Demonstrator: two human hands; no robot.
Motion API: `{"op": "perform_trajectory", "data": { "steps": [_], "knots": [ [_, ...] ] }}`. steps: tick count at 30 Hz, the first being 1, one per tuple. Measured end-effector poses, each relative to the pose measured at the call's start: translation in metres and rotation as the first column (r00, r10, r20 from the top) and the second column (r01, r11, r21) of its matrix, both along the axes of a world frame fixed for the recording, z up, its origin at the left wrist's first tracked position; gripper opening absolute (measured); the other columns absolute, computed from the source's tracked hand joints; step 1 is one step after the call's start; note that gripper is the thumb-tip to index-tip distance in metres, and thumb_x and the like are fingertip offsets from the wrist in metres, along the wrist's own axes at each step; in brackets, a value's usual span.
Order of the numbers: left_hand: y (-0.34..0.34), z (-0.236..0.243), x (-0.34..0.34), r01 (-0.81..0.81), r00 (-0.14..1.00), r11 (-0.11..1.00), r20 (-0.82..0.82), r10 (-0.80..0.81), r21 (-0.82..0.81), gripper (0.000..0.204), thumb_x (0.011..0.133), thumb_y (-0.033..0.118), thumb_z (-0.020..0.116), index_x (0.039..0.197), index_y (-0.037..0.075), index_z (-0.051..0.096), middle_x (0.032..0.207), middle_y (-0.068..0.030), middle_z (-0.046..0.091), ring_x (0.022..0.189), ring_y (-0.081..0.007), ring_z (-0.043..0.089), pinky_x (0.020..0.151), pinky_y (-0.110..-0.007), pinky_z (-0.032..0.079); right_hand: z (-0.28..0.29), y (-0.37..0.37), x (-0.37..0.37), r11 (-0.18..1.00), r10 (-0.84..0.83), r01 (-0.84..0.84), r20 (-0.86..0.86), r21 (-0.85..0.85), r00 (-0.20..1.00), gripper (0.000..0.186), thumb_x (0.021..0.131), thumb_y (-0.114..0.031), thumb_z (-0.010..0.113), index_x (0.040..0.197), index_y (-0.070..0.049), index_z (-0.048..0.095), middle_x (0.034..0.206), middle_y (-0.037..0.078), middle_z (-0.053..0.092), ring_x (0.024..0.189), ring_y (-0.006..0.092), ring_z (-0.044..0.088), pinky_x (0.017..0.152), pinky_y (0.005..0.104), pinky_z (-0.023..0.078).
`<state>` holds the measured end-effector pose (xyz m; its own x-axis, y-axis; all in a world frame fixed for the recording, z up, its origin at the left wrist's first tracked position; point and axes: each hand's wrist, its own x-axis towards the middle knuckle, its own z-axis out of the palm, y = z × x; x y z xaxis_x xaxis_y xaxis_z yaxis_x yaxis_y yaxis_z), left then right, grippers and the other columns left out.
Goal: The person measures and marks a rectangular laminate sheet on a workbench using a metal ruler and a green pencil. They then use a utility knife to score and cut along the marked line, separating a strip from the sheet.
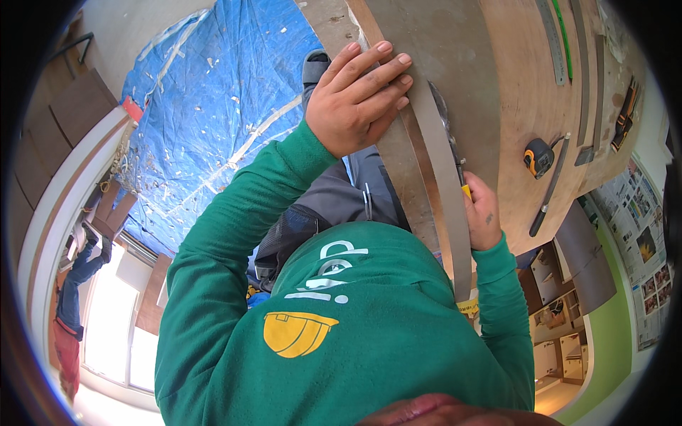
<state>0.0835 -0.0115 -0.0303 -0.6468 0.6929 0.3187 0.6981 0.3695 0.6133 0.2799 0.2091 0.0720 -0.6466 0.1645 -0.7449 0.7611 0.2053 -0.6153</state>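
My left hand [355,96] lies flat with fingers spread on a grey sheet [426,42] and on the upper part of a long grey metal strip [442,192] that curves down the sheet. My right hand [484,213] is closed around a yellow-handled knife [462,183] right beside that strip; its blade end touches the strip's edge. Sheet and strip rest on a brown plywood worktop [511,85]. My green hooded top fills the lower picture.
On the worktop lie a yellow-and-black tape measure [538,156], long metal rulers [553,42] and a black-and-orange tool [625,113]. A blue tarp [213,106] covers the floor at left. Newspapers [643,248] lie at right. Another person [71,305] stands far left.
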Motion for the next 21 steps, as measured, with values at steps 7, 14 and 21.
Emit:
{"op": "perform_trajectory", "data": {
  "steps": [7, 14, 21],
  "knots": [
    [0.000, 0.000, 0.001, -0.002, 1.000, 1.000, 0.006, 0.002, 0.001, 0.030, 0.089, 0.021, 0.080, 0.118, 0.015, 0.077, 0.144, -0.0009, 0.066, 0.143, -0.0252, 0.054, 0.122, -0.049, 0.040, 0.001, 0.002, -0.003, 1.000, 0.017, -0.017, 0.013, 0.022, 1.000, 0.032, 0.101, -0.022, 0.064, 0.112, 0.008, 0.065, 0.088, 0.016, 0.068, 0.078, 0.0187, 0.062, 0.073, 0.0346, 0.051],
    [-0.001, 0.001, 0.000, -0.004, 1.000, 1.000, 0.002, 0.004, 0.002, 0.029, 0.089, 0.021, 0.079, 0.117, 0.014, 0.077, 0.143, -0.0009, 0.066, 0.142, -0.0251, 0.055, 0.122, -0.049, 0.040, -0.001, -0.002, -0.010, 1.000, 0.005, -0.005, -0.041, -0.003, 0.999, 0.036, 0.100, -0.027, 0.065, 0.112, 0.007, 0.065, 0.088, 0.015, 0.067, 0.079, 0.0176, 0.061, 0.073, 0.0346, 0.051],
    [0.000, 0.001, 0.000, -0.004, 1.000, 1.000, 0.001, 0.004, -0.002, 0.028, 0.090, 0.021, 0.079, 0.117, 0.014, 0.078, 0.142, -0.0010, 0.066, 0.141, -0.0250, 0.055, 0.122, -0.049, 0.040, -0.003, -0.003, -0.004, 0.999, 0.010, -0.009, -0.011, 0.044, 1.000, 0.033, 0.101, -0.025, 0.067, 0.111, 0.007, 0.065, 0.085, 0.015, 0.067, 0.076, 0.0195, 0.061, 0.070, 0.0352, 0.050]
  ]
}}
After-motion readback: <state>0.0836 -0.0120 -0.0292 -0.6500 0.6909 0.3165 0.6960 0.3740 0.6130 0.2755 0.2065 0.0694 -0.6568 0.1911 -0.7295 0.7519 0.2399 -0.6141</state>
